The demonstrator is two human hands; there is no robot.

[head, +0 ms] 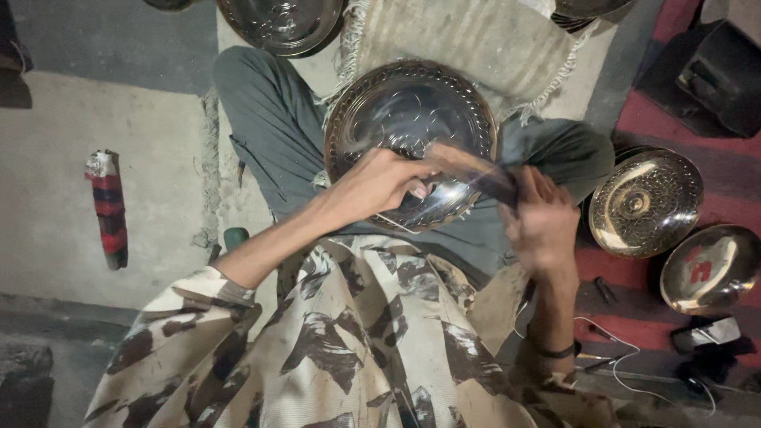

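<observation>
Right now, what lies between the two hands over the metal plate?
In the head view, a blurred tool spans from the left hand to the right hand, above the engraved metal plate. Its kind cannot be told.

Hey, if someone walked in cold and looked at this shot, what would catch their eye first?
Most likely the round engraved metal plate in the middle, resting on the person's lap, with the left hand laid on its lower rim and the blurred right hand beside it gripping something dark that cannot be made out. Next, the two shiny brass-coloured bowls on the red floor covering at right, and the red-and-dark striped roll at left.
</observation>
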